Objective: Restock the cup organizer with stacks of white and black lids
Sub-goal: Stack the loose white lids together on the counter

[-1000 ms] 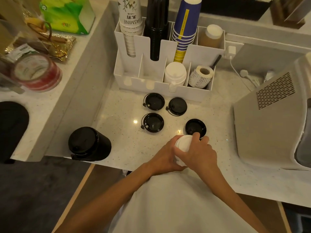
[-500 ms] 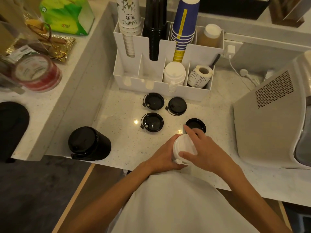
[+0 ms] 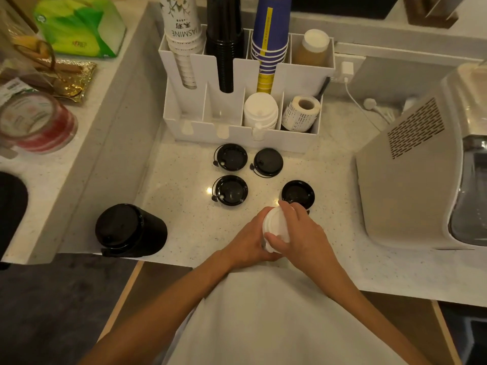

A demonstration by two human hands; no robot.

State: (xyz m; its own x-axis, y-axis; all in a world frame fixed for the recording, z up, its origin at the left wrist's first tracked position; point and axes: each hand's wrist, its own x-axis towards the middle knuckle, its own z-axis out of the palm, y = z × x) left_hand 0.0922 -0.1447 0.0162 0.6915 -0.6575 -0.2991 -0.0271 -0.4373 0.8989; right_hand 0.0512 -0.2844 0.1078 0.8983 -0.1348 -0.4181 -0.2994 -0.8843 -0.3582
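Note:
Near the counter's front edge both hands hold a stack of white lids. My left hand grips its left side and my right hand curls over its top and right side. The white cup organizer stands at the back, with another white lid stack in its third front slot. Its two left front slots look empty. Several loose black lids lie on the counter: two close to the organizer, one lower left, one just beyond my right hand. A tall stack of black lids lies on its side at the front left.
Cup stacks, white, black and blue, fill the organizer's rear slots, beside a brown bottle and a label roll. A grey machine stands on the right. A raised ledge on the left carries a tissue pack and a tape roll.
My right hand has shifted on the white lid stack, from covering its top to gripping its right side with fingers over the rim. The stack has tilted slightly; the loose black lids lie unmoved.

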